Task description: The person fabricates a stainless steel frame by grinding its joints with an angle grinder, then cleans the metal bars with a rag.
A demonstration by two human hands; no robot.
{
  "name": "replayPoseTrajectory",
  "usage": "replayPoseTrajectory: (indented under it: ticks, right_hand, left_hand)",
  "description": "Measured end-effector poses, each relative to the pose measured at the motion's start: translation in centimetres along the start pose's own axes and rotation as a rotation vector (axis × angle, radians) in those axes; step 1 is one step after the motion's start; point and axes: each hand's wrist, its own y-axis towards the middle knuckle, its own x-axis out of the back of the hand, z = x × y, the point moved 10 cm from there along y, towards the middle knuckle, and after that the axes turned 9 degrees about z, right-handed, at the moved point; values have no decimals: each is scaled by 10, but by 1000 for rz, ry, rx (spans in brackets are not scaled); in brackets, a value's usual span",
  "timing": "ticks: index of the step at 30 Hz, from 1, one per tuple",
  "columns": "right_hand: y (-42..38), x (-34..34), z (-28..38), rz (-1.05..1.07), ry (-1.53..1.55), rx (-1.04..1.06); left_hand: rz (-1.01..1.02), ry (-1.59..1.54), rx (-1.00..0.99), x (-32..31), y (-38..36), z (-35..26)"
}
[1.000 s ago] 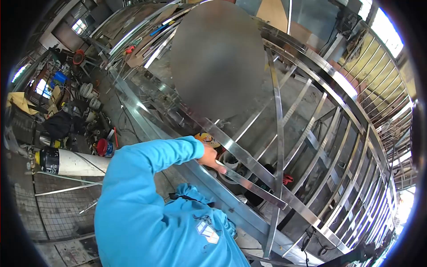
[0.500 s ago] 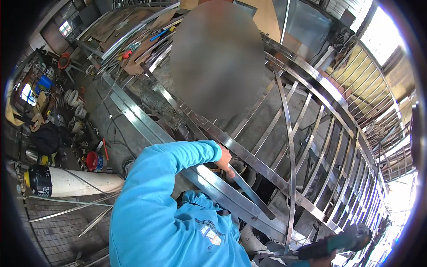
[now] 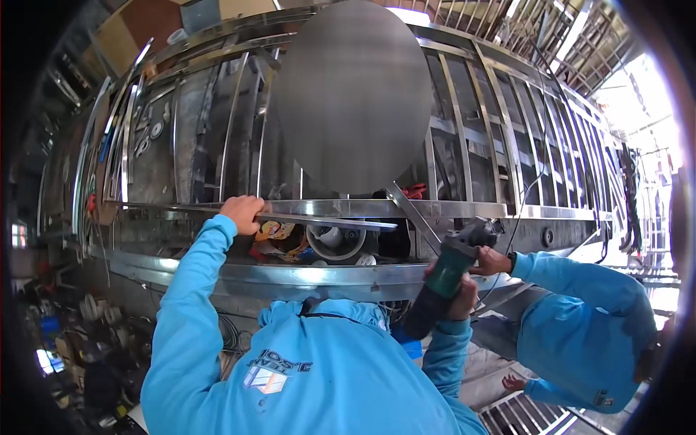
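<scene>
Two grips | left hand (image 3: 243, 213): metal bar (image 3: 330, 221) | right hand (image 3: 465, 300): grinder (image 3: 444, 274), hold apparently part-hidden

One head-worn camera looks forward and steeply down across the wearer's blue shirt (image 3: 333, 377) at the bottom edge. The left hand (image 3: 243, 214) and right hand (image 3: 462, 299) lie near it; the metal frame (image 3: 464, 209) stretches beyond, bowed by the wide lens, whose round field leaves dark corners.

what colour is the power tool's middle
The power tool's middle is dark green; best view: head.
</scene>
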Motion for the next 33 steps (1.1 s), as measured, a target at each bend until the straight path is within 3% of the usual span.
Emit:
replayPoseTrajectory:
  ticks: [3,6,7,11,14,15,16,17,18,19,20,21,24,26,27,30,33]
  right_hand:
    - [7,1,-14,-95,-48,-4]
    - [3,26,-33,-132,-86,-21]
    - [8,21,-36,-24,17,-6]
    - [19,-6,-37,-34,56,-90]
    - [7,30,-69,-67,146,-200]
    - [7,29,-75,-73,313,-230]
    - [10,28,-69,-99,254,-165]
    - [13,20,-59,-122,193,-102]
    - [17,13,-49,-142,129,-41]
    - [23,5,-39,-113,105,31]
    - [25,3,-37,-57,188,66]
    - [26,6,-35,-1,270,103]
    - [33,3,-15,186,432,263]
    - [31,2,-6,277,568,293]
    - [27,7,-5,187,579,307]
    - [15,16,9,-65,396,291]
    - [19,28,14,85,408,270]
  left_hand:
    - [56,-14,67,-3,11,11]
    - [-40,94,-36,8,15,-10]
    - [29,71,7,2,15,-4]
    - [-333,112,79,29,-9,-14]
    - [-455,-121,137,36,-11,-54]
    - [-393,-466,98,42,-6,-92]
    - [-157,-1040,61,29,0,-140]
    - [27,-1093,-145,24,0,-197]
    - [19,-1046,-519,42,-9,-264]
    - [348,-1047,-579,23,-17,-315]
    - [173,-975,-725,41,-24,-351]
    - [235,-912,-676,30,-24,-365]
    - [184,-1193,-870,48,-23,-382]
    - [441,-1285,-884,32,-27,-393]
    - [569,-1325,-886,26,-30,-399]
    - [481,-1498,-862,22,-18,-401]
    - [563,-1834,-853,19,-19,-416]
